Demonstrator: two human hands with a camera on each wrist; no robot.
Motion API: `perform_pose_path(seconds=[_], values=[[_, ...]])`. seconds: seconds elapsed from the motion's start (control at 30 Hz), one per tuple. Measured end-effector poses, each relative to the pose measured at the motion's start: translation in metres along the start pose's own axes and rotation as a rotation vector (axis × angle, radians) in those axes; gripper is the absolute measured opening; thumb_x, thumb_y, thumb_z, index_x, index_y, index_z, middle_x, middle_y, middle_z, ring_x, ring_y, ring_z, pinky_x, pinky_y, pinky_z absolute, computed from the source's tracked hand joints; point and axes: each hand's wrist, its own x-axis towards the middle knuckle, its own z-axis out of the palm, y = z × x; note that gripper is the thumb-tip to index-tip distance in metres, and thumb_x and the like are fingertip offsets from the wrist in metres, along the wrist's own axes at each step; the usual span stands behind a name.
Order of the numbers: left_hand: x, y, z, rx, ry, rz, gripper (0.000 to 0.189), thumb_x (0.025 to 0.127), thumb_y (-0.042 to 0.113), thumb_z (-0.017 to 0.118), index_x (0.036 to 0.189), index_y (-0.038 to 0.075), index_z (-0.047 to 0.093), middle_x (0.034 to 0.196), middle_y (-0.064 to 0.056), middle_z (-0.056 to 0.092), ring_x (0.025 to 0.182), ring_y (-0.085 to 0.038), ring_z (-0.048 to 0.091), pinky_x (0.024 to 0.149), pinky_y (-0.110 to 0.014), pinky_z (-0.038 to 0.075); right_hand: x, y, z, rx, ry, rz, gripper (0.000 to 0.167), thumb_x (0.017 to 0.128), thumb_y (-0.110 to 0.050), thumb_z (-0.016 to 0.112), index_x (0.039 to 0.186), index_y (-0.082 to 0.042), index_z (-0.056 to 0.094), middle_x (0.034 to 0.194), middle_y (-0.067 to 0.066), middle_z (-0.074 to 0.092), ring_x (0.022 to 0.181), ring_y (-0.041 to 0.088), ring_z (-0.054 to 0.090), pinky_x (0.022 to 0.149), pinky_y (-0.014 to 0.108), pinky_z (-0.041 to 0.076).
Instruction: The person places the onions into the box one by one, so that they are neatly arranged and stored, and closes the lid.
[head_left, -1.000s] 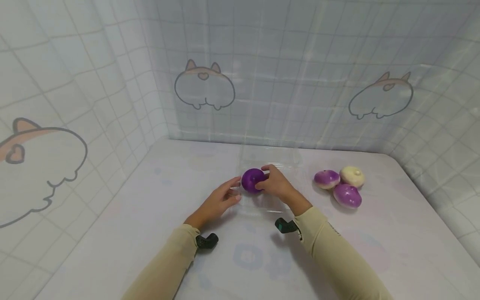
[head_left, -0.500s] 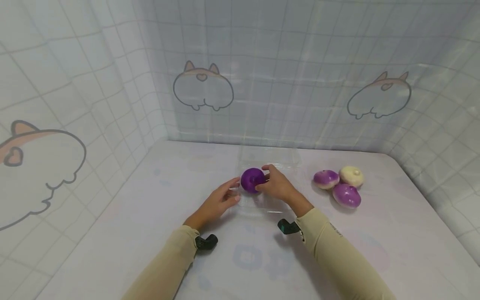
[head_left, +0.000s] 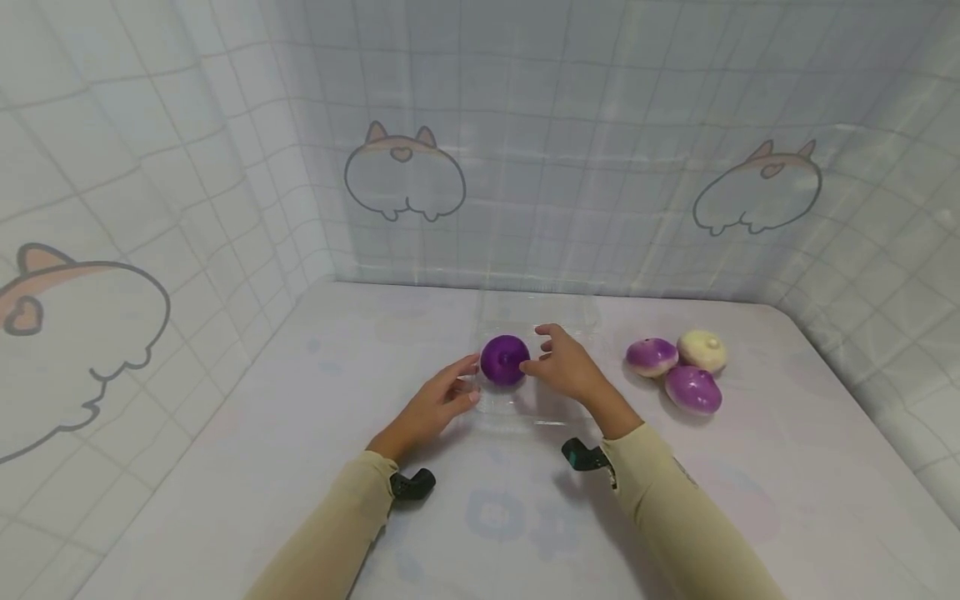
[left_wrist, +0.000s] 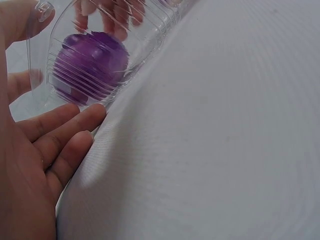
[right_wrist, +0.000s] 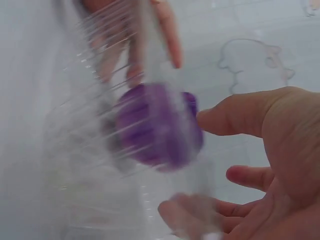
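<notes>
A round, glossy purple onion sits at the left side of a clear plastic box, whose ribbed wall crosses in front of it in the left wrist view. My left hand rests at the box's left front corner, thumb and fingers spread and loosely bent around the outside. Over the box, my right hand is to the right of the onion with its fingers apart. Its thumb tip is right at the onion's side, while the other fingers stand away from it.
Right of the box lie a purple-and-white onion, a cream onion and another purple onion, close together. The box's clear lid lies back toward the tiled-pattern curtain behind the white table.
My right hand has loosened from the purple onion and drawn a little to the right, its fingers spreading. The onion stays in the box, and my left hand barely moves.
</notes>
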Motion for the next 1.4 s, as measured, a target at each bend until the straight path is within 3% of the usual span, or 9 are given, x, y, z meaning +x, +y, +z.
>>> perform_pose_path(seconds=[0.3,0.63,0.9,1.03,1.2,1.4], values=[[0.002,-0.003,0.0,0.012,0.007,0.032,0.063,0.101,0.024,0.061,0.158,0.018,0.033,0.148,-0.014,0.049,0.12,-0.024,0.059,0.106,-0.046,0.043,-0.017,0.003,-0.018,0.054,0.039,-0.057,0.057,0.093,-0.029,0.071,0.141,-0.007,0.051,0.136,0.022,0.056,0.124,0.034,0.057,0.097,0.05,0.05],[-0.003,-0.009,0.001,0.01,0.005,0.028,0.063,0.102,0.024,0.06,0.158,0.016,0.033,0.148,-0.016,0.048,0.121,-0.027,0.058,0.106,-0.05,0.042,-0.031,0.016,-0.023,0.125,0.116,-0.142,0.035,0.095,-0.023,0.069,0.126,-0.006,0.064,0.116,0.01,0.069,0.102,0.026,0.067,0.083,0.04,0.057],[0.001,-0.006,-0.001,0.028,0.008,0.027,0.064,0.101,0.027,0.061,0.158,0.019,0.032,0.148,-0.013,0.049,0.121,-0.024,0.058,0.107,-0.046,0.043,-0.038,0.027,-0.038,0.321,0.113,-0.215,0.036,0.095,-0.016,0.07,0.125,0.002,0.062,0.116,0.017,0.066,0.103,0.041,0.065,0.078,0.029,0.059],[0.002,-0.008,-0.001,0.025,0.006,0.035,0.063,0.102,0.027,0.061,0.158,0.019,0.032,0.148,-0.014,0.049,0.121,-0.024,0.058,0.106,-0.046,0.043,-0.043,0.034,-0.045,0.312,0.138,-0.208,0.032,0.094,-0.018,0.071,0.122,-0.004,0.064,0.116,0.014,0.067,0.101,0.041,0.066,0.08,0.028,0.058],[0.002,-0.009,0.002,0.024,0.003,0.042,0.063,0.102,0.025,0.06,0.158,0.018,0.032,0.147,-0.014,0.049,0.121,-0.024,0.058,0.104,-0.046,0.045,-0.053,0.044,-0.059,0.271,0.148,-0.172,0.034,0.095,-0.019,0.07,0.124,-0.003,0.063,0.118,0.013,0.066,0.102,0.041,0.066,0.083,0.028,0.056],[0.001,-0.007,-0.001,0.024,0.01,0.035,0.064,0.101,0.025,0.061,0.158,0.017,0.033,0.147,-0.014,0.049,0.119,-0.024,0.059,0.105,-0.046,0.044,-0.061,0.057,-0.074,0.299,0.186,-0.171,0.035,0.096,-0.017,0.069,0.124,0.003,0.062,0.117,0.017,0.065,0.098,0.021,0.069,0.082,0.025,0.057]])
